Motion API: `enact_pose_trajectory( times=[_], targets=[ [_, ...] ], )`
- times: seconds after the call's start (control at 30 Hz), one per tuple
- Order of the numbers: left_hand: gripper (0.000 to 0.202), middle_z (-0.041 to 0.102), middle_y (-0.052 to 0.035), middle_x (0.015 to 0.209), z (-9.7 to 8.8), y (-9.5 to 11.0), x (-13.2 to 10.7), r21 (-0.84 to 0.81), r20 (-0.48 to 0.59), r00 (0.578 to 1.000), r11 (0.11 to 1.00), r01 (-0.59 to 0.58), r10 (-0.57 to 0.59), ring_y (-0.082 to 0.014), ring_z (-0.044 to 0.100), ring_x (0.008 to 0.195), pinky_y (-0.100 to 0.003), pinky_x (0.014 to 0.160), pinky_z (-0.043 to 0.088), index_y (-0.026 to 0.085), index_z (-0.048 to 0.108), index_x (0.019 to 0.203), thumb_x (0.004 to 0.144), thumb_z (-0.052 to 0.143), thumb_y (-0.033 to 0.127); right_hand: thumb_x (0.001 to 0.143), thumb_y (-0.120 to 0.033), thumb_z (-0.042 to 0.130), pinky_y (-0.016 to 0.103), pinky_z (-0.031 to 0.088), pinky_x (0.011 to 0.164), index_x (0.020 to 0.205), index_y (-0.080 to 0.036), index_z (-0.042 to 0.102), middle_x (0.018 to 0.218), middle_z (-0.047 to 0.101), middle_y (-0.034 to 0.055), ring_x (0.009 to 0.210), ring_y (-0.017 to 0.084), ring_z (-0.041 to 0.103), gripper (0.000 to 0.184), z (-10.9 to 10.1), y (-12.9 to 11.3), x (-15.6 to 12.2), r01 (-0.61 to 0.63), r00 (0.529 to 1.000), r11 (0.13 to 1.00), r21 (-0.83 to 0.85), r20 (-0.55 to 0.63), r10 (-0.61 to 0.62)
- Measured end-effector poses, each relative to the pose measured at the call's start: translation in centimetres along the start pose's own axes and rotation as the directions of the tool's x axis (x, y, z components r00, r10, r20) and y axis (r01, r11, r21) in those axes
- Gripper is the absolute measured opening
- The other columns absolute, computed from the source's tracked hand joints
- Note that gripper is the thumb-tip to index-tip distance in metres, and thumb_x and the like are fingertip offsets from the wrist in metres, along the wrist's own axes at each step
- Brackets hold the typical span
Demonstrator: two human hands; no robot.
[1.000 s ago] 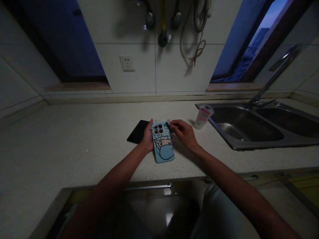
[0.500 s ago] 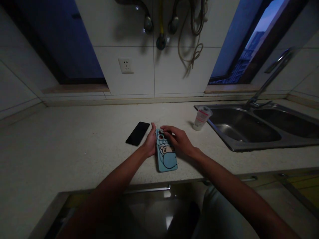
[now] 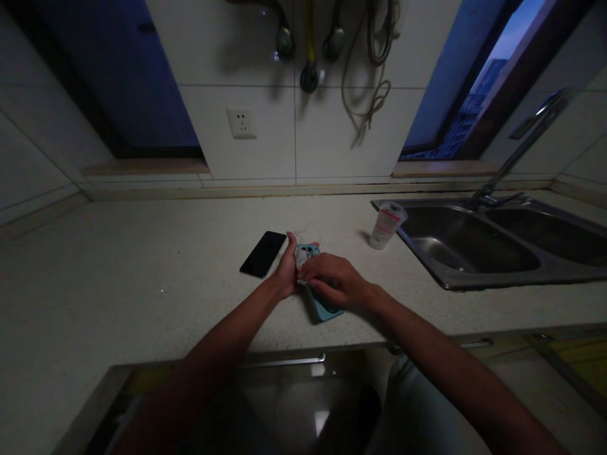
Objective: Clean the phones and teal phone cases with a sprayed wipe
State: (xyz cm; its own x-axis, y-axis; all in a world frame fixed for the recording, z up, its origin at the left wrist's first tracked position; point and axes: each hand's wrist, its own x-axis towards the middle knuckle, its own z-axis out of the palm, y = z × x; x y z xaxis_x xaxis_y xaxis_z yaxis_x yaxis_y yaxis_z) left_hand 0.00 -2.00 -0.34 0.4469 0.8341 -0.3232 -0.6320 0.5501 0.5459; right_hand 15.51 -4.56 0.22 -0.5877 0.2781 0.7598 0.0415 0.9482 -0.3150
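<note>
A light blue phone case (image 3: 323,311) with a camera cutout sits tilted over the counter, its cartoon picture mostly covered by my right hand. My left hand (image 3: 286,272) is closed around the case's left side, thumb up along the upper edge. Across the case lies my right hand (image 3: 334,278), its bent fingers gripping near the left edge. A pale greyish-white piece (image 3: 301,256) shows between the hands at the case's upper left; I cannot tell what it is. Just left of my left hand, a black-screened smartphone (image 3: 263,254) lies flat on the counter.
A clear plastic cup (image 3: 386,226) with pink markings stands to the right, beside the steel double sink (image 3: 446,281) and its faucet (image 3: 516,151). The pale counter (image 3: 118,272) runs along the tiled wall. Pipes and a looped cord (image 3: 370,114) hang above.
The case has turned and tilted, its lower end swinging right. My right hand has moved down from the camera area across the case, and a pale piece now shows at its upper left.
</note>
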Motion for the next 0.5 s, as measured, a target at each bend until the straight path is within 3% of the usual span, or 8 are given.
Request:
enact_pose_trajectory(
  times=[0.13,0.23,0.3,0.4,0.5],
  targets=[
    [0.075,0.072,-0.0122,0.081,-0.22,0.10,0.13,0.027,-0.030,0.999,0.999,-0.037,0.037,-0.0230,0.071,0.071,-0.034,0.068,0.058,0.011,0.067,0.115,0.093,0.034,0.075,0.091,-0.021,0.055,0.031,0.054,0.071,0.088,-0.020,0.064,0.076,0.071,0.0044,0.074,0.017,0.067,0.009,-0.06,-0.52,-0.18,-0.033,0.997,0.999,0.026,-0.075,0.035],
    [0.077,0.073,-0.0136,0.084,-0.49,0.14,0.23,0.020,-0.004,0.999,0.999,-0.044,0.044,-0.0237,0.072,0.072,-0.036,0.070,0.058,0.011,0.066,0.118,0.094,0.031,0.075,0.088,-0.024,0.055,0.026,0.046,0.057,0.080,-0.021,0.062,0.067,0.064,-0.0004,0.056,0.013,0.057,0.011,-0.14,-0.76,-0.41,-0.161,0.969,0.987,0.010,-0.188,0.160],
    [0.078,0.074,-0.0148,0.085,-0.65,0.16,0.30,0.019,0.017,0.999,0.999,-0.040,0.040,-0.0247,0.073,0.074,-0.037,0.073,0.058,0.010,0.066,0.119,0.095,0.029,0.074,0.087,-0.025,0.056,0.025,0.041,0.052,0.080,-0.021,0.063,0.065,0.063,-0.0020,0.051,0.012,0.052,0.011,-0.19,-0.77,-0.39,-0.301,0.917,0.954,0.001,-0.275,0.290],
    [0.079,0.075,-0.0165,0.086,-0.68,0.13,0.27,0.031,0.087,0.996,0.999,-0.011,0.008,-0.0263,0.074,0.078,-0.037,0.077,0.058,0.008,0.067,0.119,0.096,0.028,0.072,0.087,-0.029,0.056,0.025,0.038,0.050,0.083,-0.021,0.065,0.066,0.064,-0.0020,0.052,0.013,0.051,0.012,-0.29,-0.49,-0.12,-0.526,0.788,0.851,-0.009,-0.382,0.483],
    [0.076,0.076,-0.0173,0.087,-0.47,0.06,0.07,0.043,0.156,0.988,0.999,0.011,-0.018,-0.0274,0.075,0.081,-0.038,0.080,0.058,0.008,0.070,0.117,0.098,0.028,0.069,0.087,-0.030,0.055,0.026,0.036,0.049,0.087,-0.021,0.066,0.063,0.063,-0.0027,0.050,0.013,0.050,0.014,-0.47,0.00,0.07,-0.665,0.687,0.746,-0.042,-0.427,0.588]
  ],
)
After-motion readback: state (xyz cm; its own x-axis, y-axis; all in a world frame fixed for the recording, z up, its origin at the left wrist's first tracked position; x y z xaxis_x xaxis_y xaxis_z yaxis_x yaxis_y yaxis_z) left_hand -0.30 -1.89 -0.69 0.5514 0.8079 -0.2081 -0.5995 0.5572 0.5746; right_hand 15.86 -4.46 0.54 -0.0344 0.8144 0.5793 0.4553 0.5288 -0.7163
